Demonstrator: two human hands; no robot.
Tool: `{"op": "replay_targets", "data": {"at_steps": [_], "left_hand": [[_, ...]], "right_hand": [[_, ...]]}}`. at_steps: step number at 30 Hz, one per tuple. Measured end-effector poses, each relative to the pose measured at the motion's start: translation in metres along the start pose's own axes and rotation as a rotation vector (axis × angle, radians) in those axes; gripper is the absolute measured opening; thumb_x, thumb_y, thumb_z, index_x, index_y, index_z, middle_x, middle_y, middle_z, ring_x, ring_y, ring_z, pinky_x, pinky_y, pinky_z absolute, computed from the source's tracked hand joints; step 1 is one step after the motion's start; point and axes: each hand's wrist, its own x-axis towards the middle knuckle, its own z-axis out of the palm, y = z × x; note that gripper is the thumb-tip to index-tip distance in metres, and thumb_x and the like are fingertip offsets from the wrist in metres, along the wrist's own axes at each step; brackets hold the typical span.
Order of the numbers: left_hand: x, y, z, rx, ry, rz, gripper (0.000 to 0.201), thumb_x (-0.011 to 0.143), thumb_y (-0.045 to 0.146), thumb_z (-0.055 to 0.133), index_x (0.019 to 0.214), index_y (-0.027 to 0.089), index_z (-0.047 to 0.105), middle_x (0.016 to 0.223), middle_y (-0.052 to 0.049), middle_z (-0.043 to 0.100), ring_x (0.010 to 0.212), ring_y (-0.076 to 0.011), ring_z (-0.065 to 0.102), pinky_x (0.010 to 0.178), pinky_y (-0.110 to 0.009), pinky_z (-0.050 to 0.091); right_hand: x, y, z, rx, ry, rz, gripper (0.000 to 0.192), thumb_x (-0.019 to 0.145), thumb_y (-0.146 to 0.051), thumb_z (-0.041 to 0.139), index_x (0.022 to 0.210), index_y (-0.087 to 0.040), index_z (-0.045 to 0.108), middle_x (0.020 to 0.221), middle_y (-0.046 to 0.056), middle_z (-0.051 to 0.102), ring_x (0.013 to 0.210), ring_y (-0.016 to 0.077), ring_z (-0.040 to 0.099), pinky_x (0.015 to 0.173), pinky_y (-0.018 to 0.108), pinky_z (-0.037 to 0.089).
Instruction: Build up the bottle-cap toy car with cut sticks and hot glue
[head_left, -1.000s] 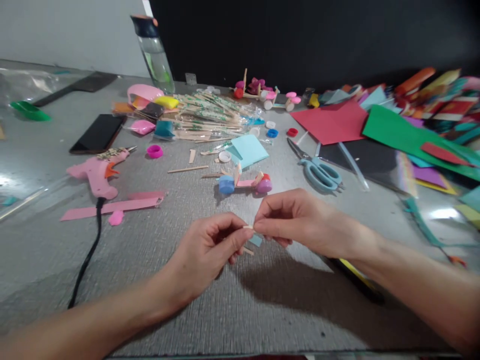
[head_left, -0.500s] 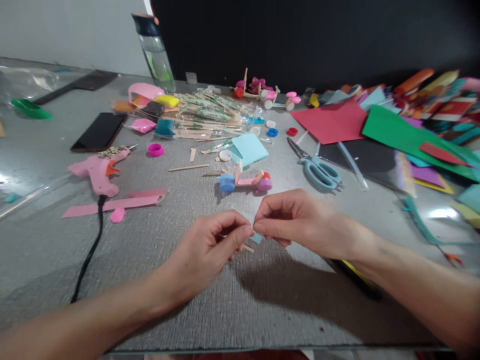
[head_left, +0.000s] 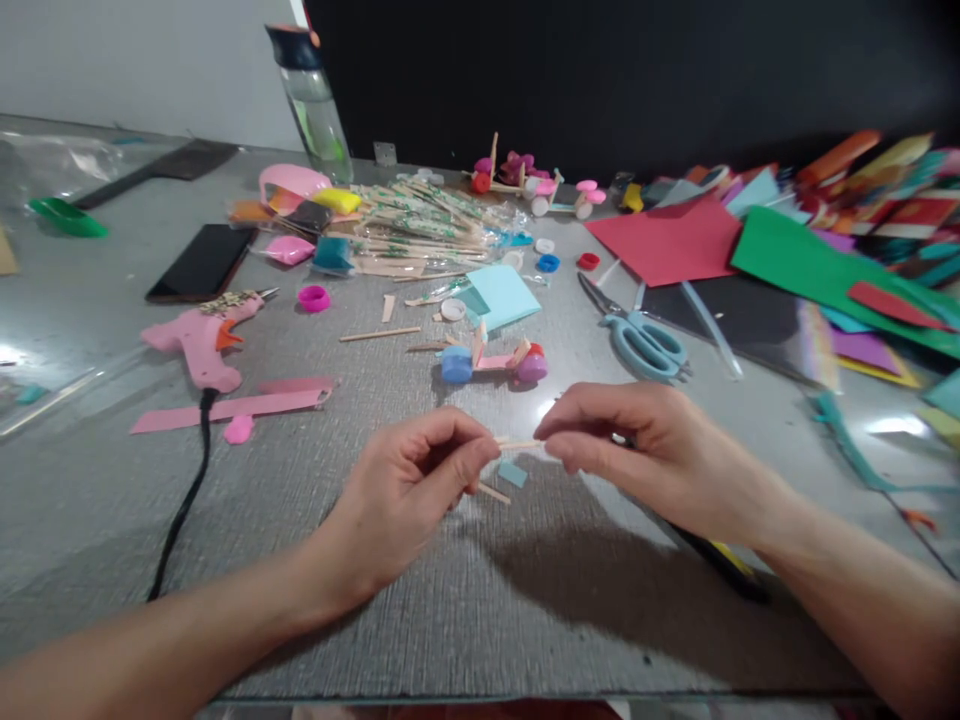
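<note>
Right hand [head_left: 645,455] is sitting further toward 3 o'clock now; it and the left hand [head_left: 424,470] are pinching a thin stick [head_left: 520,445], 6 o'clock from the toy car [head_left: 493,363]. Bending it's kinda risking a snap.

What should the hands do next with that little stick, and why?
Maybe lower the stick beside the toy car to compare their lengths. The left hand pinches one end, the other end meets the fingertips of the right hand, and the toy car stands just beyond both hands, so it looks like a short, easy move.
</note>
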Motion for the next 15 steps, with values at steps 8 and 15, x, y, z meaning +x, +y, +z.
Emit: {"op": "replay_targets", "data": {"at_steps": [8,15], "left_hand": [[0.002,-0.001,0.002,-0.088,-0.057,-0.052,0.019,0.093,0.027,0.064,0.078,0.017,0.071,0.063,0.003,0.063,0.052,-0.0056,0.051,0.049,-0.016,0.040],[0.002,-0.004,-0.001,-0.109,-0.120,-0.151,0.028,0.097,0.038,0.061,0.083,0.017,0.075,0.053,0.003,0.059,0.040,-0.0044,0.043,0.039,-0.016,0.032]], "right_hand": [[-0.003,-0.009,0.011,-0.077,0.124,-0.143,0.017,0.098,-0.022,0.063,0.081,-0.020,0.064,0.068,-0.004,0.060,0.061,0.0097,0.051,0.058,0.024,0.037],[-0.004,0.000,0.012,-0.042,0.126,-0.113,0.020,0.098,-0.028,0.062,0.080,-0.021,0.064,0.066,-0.004,0.058,0.058,0.0098,0.047,0.054,0.025,0.034]]}}
